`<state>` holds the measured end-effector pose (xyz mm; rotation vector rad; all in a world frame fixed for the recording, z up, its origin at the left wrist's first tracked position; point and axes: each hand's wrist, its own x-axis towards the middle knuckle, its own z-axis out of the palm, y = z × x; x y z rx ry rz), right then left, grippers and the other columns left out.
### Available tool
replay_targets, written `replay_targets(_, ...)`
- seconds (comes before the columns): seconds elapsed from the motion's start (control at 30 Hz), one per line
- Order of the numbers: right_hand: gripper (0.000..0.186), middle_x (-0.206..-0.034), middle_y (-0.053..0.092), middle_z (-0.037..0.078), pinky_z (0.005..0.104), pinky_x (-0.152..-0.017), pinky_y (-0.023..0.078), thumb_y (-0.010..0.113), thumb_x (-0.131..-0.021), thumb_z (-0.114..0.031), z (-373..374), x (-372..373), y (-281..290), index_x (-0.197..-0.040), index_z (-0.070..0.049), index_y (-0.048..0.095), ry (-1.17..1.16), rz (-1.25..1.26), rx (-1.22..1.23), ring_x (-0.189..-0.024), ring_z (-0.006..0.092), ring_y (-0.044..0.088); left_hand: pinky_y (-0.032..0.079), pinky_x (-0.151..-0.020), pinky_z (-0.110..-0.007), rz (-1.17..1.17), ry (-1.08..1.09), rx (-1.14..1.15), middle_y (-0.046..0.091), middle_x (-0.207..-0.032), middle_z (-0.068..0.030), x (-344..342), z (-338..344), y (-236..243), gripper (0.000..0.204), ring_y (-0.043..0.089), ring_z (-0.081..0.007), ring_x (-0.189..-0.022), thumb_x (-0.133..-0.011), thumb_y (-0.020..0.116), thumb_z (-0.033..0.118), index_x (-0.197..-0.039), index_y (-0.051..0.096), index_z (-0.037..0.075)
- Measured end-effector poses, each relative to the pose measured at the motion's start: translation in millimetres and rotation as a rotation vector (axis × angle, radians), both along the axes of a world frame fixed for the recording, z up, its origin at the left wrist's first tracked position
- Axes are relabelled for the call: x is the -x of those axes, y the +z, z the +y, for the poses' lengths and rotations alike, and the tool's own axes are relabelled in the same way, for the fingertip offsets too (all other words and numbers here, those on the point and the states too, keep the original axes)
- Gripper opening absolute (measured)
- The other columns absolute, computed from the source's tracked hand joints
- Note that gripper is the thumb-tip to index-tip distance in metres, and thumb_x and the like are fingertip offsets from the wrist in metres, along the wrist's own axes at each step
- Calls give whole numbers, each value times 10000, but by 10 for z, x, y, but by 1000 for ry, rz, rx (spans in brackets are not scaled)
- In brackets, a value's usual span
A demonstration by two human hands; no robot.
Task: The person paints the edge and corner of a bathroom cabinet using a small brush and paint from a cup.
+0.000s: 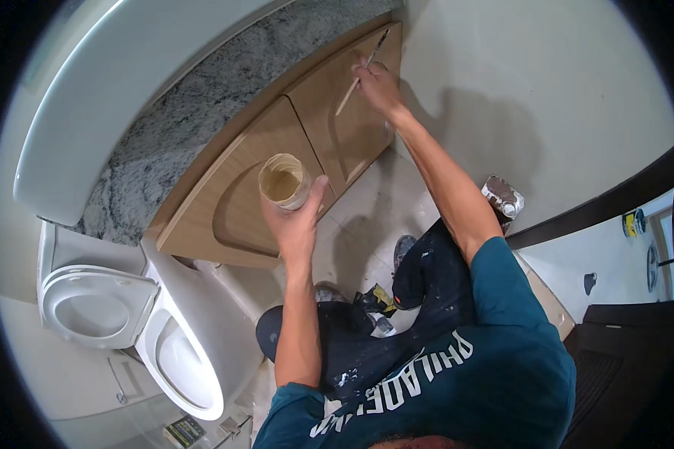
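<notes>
Cup (297,197) before cabinet (269,136), toilet (202,314) left

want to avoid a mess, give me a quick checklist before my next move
1. Cup held in left grip: ok.
2. Cup mouth facing up: ok, its inside shows from above.
3. Brush held in right grip: ok.
4. Brush clear of cabinet door: cannot tell from this view.
5. Toilet bowl covered: not ok, it stands open.
6. Floor clear between shoes: not ok, black-and-yellow item there.

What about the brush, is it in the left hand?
No, the right hand holds the brush, while the left hand holds the cup.
</notes>
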<state>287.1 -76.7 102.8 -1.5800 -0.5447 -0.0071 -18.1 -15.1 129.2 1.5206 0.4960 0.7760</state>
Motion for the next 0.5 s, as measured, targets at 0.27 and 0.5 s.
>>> replay_targets(0.27,382,-859,663,119,341,-744,466,569,-982,-371,152,22,42,-986,-12,699,-79,-87,179,-822,185,621,519,-855,-288,-54,27,-79,669,-1054,-36,-3,40,-61,489,640,-139,-943,-832,900,139,-1201,608,9)
replay_targets(0.5,487,-905,744,87,381,-809,527,565,-1020,-492,-234,319,132,-1180,-73,755,-18,-83,81,-831,237,676,515,-870,-299,-48,65,-78,669,-1062,-44,71,89,-57,485,630,-138,-955,-821,907,149,-1181,618,1)
